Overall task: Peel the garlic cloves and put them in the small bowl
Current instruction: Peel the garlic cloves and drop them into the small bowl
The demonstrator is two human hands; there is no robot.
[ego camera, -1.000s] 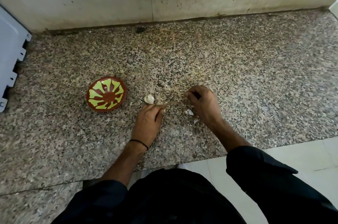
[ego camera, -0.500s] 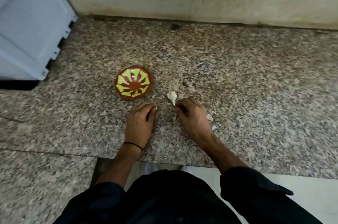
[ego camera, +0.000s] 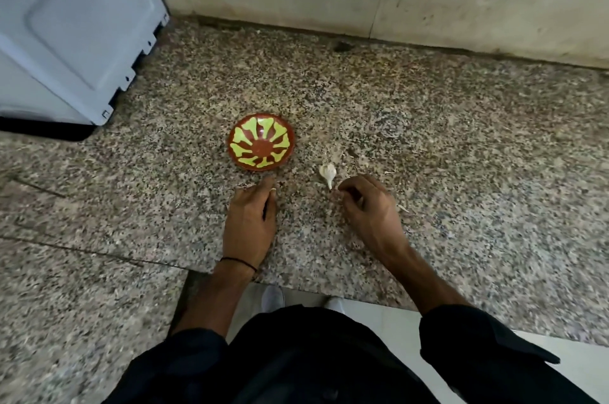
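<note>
Head view: garlic [ego camera: 327, 172] is lying on bench [ego camera: 461, 156] beside bowl [ego camera: 261, 146], left hand [ego camera: 248, 222] resting flat, grip apart, right hand [ego camera: 369, 209] curling near its stem, can't tell if clamped; pinching skin alone likely risking a slip.

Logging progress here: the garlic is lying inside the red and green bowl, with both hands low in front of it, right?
Not inside. The head view shows the garlic lying on the counter just right of the bowl, which is empty. The left hand and right hand are low in front of it.
</note>
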